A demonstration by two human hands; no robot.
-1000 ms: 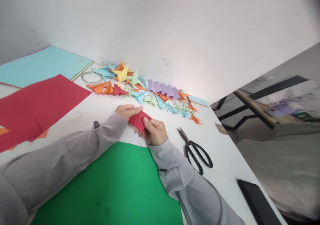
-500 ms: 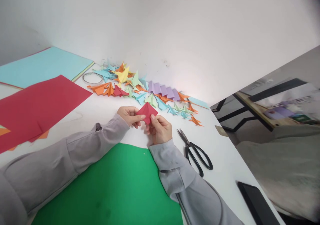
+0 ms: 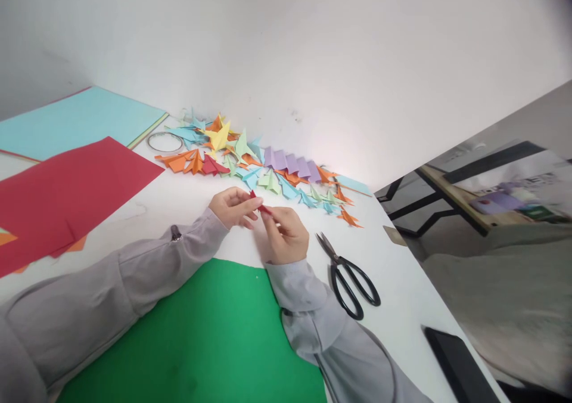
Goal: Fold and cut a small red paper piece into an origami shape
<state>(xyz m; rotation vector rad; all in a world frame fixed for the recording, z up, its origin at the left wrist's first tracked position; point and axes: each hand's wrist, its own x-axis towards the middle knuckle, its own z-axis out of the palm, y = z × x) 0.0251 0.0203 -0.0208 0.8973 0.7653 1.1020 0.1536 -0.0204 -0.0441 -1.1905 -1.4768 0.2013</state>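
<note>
Between my two hands is a small piece of folded red paper [image 3: 264, 210], seen nearly edge-on, so most of its face is hidden by fingers. My left hand [image 3: 233, 207] pinches its left end between thumb and fingers. From the right, my right hand [image 3: 286, 235] grips the other end, thumb on top. Both hands hover just above the white table [image 3: 232, 248], past the far edge of a green sheet [image 3: 201, 325]. Beyond them lie several folded paper pieces, among them a yellow one [image 3: 218, 136] and a pleated purple strip [image 3: 292, 163].
Black-handled scissors [image 3: 348, 275] lie right of my right hand, with a black phone-like object [image 3: 460, 361] nearer the table's right edge. A large red sheet [image 3: 80, 194], a light blue stack [image 3: 84, 120] and a roll of tape [image 3: 165, 142] are on the left. A wall [image 3: 313, 63] rises behind.
The red paper has turned from showing its flat diamond face to nearly edge-on. My right hand has rolled over with it, its back now more visible; the left hand has barely shifted.
</note>
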